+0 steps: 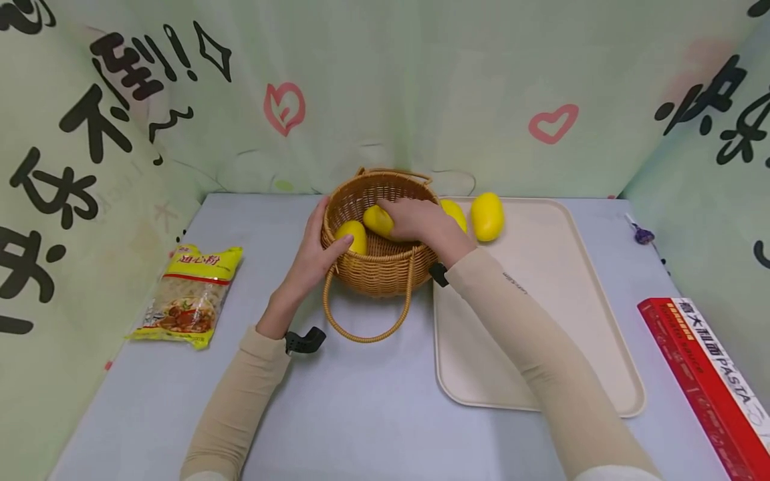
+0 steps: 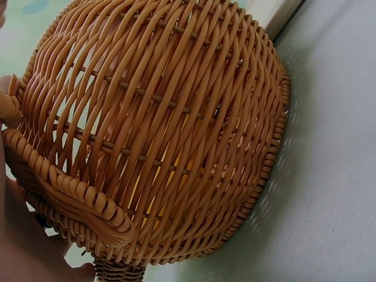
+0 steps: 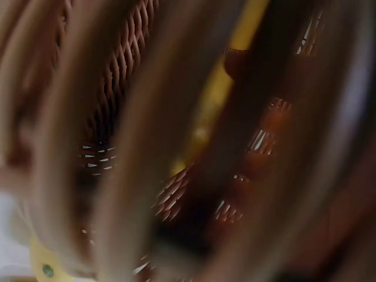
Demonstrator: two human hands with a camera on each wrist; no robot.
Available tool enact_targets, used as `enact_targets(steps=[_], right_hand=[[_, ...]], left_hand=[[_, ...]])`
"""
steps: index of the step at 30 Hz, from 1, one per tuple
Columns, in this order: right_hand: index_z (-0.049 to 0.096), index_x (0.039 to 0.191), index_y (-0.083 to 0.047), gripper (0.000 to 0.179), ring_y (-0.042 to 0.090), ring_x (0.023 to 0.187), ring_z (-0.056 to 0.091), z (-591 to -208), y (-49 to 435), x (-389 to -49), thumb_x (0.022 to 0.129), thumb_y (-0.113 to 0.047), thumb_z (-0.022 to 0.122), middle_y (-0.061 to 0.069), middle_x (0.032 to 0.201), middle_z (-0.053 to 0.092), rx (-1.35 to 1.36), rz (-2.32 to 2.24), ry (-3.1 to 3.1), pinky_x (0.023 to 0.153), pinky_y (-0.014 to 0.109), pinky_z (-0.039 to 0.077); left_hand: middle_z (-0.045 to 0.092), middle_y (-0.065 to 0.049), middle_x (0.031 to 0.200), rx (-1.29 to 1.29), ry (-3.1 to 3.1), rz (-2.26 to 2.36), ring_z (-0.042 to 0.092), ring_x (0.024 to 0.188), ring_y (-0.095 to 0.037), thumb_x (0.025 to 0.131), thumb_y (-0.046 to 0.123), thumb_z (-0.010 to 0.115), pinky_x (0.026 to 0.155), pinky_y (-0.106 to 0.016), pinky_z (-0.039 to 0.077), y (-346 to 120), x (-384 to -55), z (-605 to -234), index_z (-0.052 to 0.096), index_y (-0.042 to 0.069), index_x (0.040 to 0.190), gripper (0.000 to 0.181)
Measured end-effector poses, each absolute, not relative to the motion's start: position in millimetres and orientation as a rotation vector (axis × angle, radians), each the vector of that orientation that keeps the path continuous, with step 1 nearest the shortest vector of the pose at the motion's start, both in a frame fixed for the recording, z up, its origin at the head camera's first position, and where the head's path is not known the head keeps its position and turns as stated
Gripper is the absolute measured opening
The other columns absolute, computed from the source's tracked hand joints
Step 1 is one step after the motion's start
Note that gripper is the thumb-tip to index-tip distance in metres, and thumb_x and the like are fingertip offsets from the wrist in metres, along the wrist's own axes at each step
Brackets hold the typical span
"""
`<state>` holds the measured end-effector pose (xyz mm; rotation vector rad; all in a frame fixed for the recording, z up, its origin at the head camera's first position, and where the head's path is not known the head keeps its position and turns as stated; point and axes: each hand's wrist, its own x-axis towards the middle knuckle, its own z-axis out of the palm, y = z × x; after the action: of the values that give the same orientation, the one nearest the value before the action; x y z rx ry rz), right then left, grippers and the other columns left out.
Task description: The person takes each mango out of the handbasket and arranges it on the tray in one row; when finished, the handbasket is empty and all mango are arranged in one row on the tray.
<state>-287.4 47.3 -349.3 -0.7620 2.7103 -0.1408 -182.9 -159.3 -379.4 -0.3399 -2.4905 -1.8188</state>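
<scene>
A round wicker basket (image 1: 379,277) stands upright at the back of the table, its front handle hanging down. My left hand (image 1: 315,244) grips its left rim, thumb over the edge and fingers along the outside. Inside the basket my right hand (image 1: 409,219) holds a yellow lemon (image 1: 377,219); its fingertips are partly hidden. Another lemon (image 1: 353,236) lies in the basket near my left thumb. The woven wall (image 2: 158,129) fills most of the left wrist view. Blurred wicker strands (image 3: 135,153) cover the right wrist view.
Right of the basket lies a beige tray (image 1: 541,267) with two lemons (image 1: 487,217) at its back left, one partly behind my right wrist. A yellow pasta bag (image 1: 189,294) lies at left. At right are a red pasta box (image 1: 704,387) and a purple lollipop (image 1: 642,235).
</scene>
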Motion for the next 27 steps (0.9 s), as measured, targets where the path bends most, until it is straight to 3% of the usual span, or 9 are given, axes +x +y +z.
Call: enact_targets(steps=[8, 17, 27], right_hand=[[0.033, 0.156, -0.026, 0.069, 0.031, 0.144, 0.039, -347.0, 46.3, -286.1, 0.092, -0.027, 0.059, 0.008, 0.157, 0.041, -0.749, -0.137, 2.619, 0.112, 0.052, 0.037], [0.038, 0.153, -0.034, 0.064, 0.027, 0.143, 0.038, -349.4, 44.2, -286.1, 0.093, -0.023, 0.056, 0.004, 0.158, 0.040, -0.821, -0.186, 2.530, 0.114, 0.051, 0.035], [0.043, 0.147, -0.025, 0.058, 0.027, 0.119, 0.050, -349.8, 41.4, -289.2, 0.092, -0.016, 0.057, 0.009, 0.143, 0.052, -0.851, -0.236, 2.528, 0.103, 0.045, 0.042]], left_hand=[[0.004, -0.009, 0.168, -0.328, -2.492, -1.840, 0.011, 0.155, -0.028, 0.095, 0.026, 0.060, 0.124, -0.051, 0.018, -158.6, -181.9, -378.7, 0.005, 0.016, 0.161, 0.087], [0.004, -0.009, 0.168, -0.331, -2.495, -1.829, 0.012, 0.154, -0.030, 0.095, 0.026, 0.060, 0.124, -0.052, 0.017, -158.6, -179.7, -377.6, 0.005, 0.013, 0.161, 0.086], [0.005, -0.009, 0.168, -0.332, -2.496, -1.823, 0.013, 0.154, -0.030, 0.095, 0.026, 0.060, 0.124, -0.052, 0.017, -158.0, -180.5, -377.8, 0.006, 0.014, 0.161, 0.086]])
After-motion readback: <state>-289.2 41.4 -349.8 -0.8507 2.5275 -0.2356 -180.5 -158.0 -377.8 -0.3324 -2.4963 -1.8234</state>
